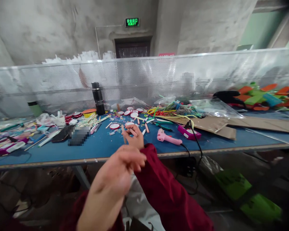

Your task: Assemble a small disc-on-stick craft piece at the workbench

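My right hand [134, 137], in a dark red sleeve, reaches over the front of the blue table [103, 146]. Its fingers are bent close together beside a thin wooden stick [123, 134] and a round red-rimmed white disc [114, 126]; whether it grips the stick is unclear. My left hand [119, 171] hovers nearer to me, below the table edge. It is blurred, its fingers are curled, and nothing shows in it. A pink glue gun [168, 138] lies just right of my right hand.
A magenta box [189, 132] with a black cable, a black bottle [98, 98], more discs [134, 114], sticks, a pile of coloured pipe cleaners [175, 110] and cardboard [207, 124] cover the table. A perforated metal screen [144, 73] closes the far side. Green bags [232, 183] lie underneath.
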Tool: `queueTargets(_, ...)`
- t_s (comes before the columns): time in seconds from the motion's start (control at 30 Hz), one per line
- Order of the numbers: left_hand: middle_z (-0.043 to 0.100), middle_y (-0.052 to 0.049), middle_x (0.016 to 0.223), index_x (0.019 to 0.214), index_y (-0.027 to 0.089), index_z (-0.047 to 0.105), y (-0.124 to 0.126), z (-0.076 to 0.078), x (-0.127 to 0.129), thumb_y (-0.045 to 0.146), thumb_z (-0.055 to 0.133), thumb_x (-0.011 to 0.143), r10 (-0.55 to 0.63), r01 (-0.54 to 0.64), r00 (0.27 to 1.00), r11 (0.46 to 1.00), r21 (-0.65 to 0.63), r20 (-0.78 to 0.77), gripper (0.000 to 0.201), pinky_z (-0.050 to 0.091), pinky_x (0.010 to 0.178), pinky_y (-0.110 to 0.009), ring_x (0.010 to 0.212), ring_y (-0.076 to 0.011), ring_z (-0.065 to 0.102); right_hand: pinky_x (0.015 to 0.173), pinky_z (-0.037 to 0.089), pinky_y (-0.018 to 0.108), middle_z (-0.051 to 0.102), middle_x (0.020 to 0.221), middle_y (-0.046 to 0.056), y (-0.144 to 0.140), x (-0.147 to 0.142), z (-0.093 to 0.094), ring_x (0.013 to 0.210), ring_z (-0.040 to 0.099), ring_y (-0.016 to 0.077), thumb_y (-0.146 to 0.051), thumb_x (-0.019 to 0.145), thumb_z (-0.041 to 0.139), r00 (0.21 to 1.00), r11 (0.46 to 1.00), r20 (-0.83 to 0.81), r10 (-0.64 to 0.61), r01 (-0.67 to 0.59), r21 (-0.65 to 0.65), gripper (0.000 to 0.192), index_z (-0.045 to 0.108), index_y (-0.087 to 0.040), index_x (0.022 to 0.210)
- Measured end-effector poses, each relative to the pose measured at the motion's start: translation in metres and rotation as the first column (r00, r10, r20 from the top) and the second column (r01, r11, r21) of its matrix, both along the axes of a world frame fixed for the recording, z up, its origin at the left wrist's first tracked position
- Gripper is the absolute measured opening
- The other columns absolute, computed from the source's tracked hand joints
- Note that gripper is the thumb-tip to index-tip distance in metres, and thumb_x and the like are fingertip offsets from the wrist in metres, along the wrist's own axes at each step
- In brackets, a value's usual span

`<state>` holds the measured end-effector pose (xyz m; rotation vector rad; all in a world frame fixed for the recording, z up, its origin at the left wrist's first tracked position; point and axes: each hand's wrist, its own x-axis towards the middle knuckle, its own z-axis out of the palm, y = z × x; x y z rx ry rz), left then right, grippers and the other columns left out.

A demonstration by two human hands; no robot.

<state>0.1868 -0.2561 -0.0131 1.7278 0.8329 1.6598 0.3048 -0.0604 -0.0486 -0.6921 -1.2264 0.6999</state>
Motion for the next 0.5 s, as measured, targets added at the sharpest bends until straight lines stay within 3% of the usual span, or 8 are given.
queueTargets(0.07,0.072,-0.01,0.111,0.111,0.028,0.072,0.049,-0.003,0.005,0.04,0.066,0.092,-0.01,0.003,0.998,0.994,-0.109,-0.059,0.023,0.057,0.088,-0.044,0.104,-0.0295,0.067,0.062,0.057,0.032,0.071,0.069,-0.003,0.0,0.001,0.0,0.065,0.069,0.0187,-0.035,0.069,0.077,1.0,1.0,-0.019,0.014,-0.014,-0.002,0.029,0.062,-0.026,0.092)
queueTargets(0.1,0.071,-0.01,0.116,0.111,0.025,0.07,0.073,-0.007,0.006,0.037,0.066,0.091,0.04,-0.053,0.995,0.988,-0.144,-0.092,0.023,0.056,0.09,-0.043,0.107,-0.0285,0.067,0.063,0.058,0.032,0.071,0.07,-0.003,-0.001,0.001,0.001,0.066,0.07,0.0192,-0.035,0.07,0.077,1.0,1.0,-0.021,0.011,-0.011,0.002,0.028,0.062,-0.026,0.092)
queueTargets(0.17,0.069,-0.012,0.122,0.113,0.021,0.065,0.114,-0.018,0.006,0.029,0.066,0.089,0.157,-0.175,0.98,0.972,-0.158,-0.12,0.026,0.055,0.092,-0.041,0.107,-0.0266,0.067,0.066,0.059,0.035,0.071,0.071,-0.003,-0.001,0.002,0.001,0.068,0.071,0.0205,-0.035,0.072,0.077,1.0,1.0,-0.008,-0.007,0.007,0.013,0.027,0.063,-0.025,0.093)
queueTargets(0.23,0.07,-0.012,0.12,0.113,0.019,0.062,0.141,-0.027,0.005,0.023,0.066,0.087,0.154,-0.169,0.983,0.973,-0.157,-0.102,0.027,0.055,0.092,-0.04,0.104,-0.024,0.068,0.067,0.059,0.036,0.071,0.071,-0.002,-0.002,0.004,0.002,0.068,0.072,0.0216,-0.035,0.073,0.077,1.0,1.0,0.005,-0.014,0.014,0.017,0.027,0.063,-0.025,0.094)
queueTargets(0.33,0.073,-0.008,0.102,0.102,0.019,0.057,0.164,-0.03,0.003,0.016,0.067,0.081,0.067,-0.067,0.998,0.976,-0.208,-0.006,0.023,0.056,0.084,-0.035,0.088,-0.0193,0.071,0.061,0.059,0.036,0.071,0.07,-0.003,-0.001,0.005,0.001,0.065,0.071,0.0222,-0.037,0.073,0.079,1.0,1.0,-0.02,0.008,-0.008,0.007,0.03,0.06,-0.026,0.094)
queueTargets(0.5,0.071,-0.001,0.075,0.093,0.019,0.056,0.178,-0.022,-0.004,0.02,0.076,0.074,0.003,0.007,0.999,0.96,-0.28,0.034,0.027,0.052,0.067,-0.028,0.068,-0.0165,0.068,0.054,0.056,0.034,0.07,0.07,-0.002,0.002,0.003,-0.002,0.063,0.07,0.0225,-0.039,0.072,0.08,0.999,0.999,-0.032,0.041,-0.04,0.009,0.034,0.059,-0.026,0.095)
